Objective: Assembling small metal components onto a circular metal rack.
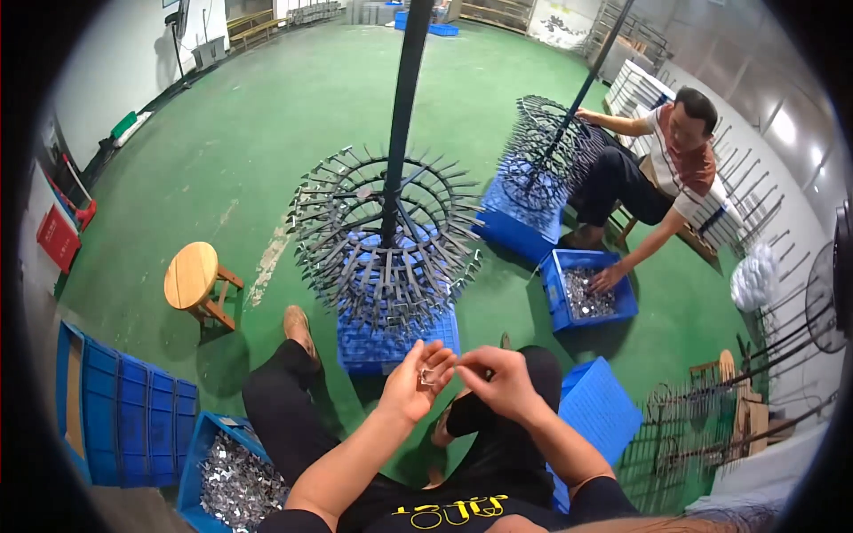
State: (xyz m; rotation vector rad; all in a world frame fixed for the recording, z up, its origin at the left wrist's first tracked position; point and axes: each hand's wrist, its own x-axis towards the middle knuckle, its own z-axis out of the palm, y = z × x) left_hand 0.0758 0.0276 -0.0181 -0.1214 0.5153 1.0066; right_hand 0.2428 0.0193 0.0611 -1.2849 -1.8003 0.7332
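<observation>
My left hand (415, 384) is turned palm up with its fingers curled a little, cradling a few small silvery metal pieces (428, 377). Close beside its fingertips, my right hand (498, 380) has thumb and fingers drawn together in a pinch; whatever is in it is too small to make out. Just beyond both hands stands a round black metal rack (391, 218) on a pole, with rings of spokes pointing outward. Small metal pieces hang on many of the outer spoke ends. The rack's lower part is over a blue crate (397, 342).
At my lower left, a blue bin (200, 462) holds loose metal pieces, near stacked blue crates (129, 409). A wooden stool (191, 277) stands left. On the right, a seated co-worker (671, 169) reaches into another blue bin (555, 289) beside a second rack (542, 151). An upturned crate (600, 409) lies by my right knee.
</observation>
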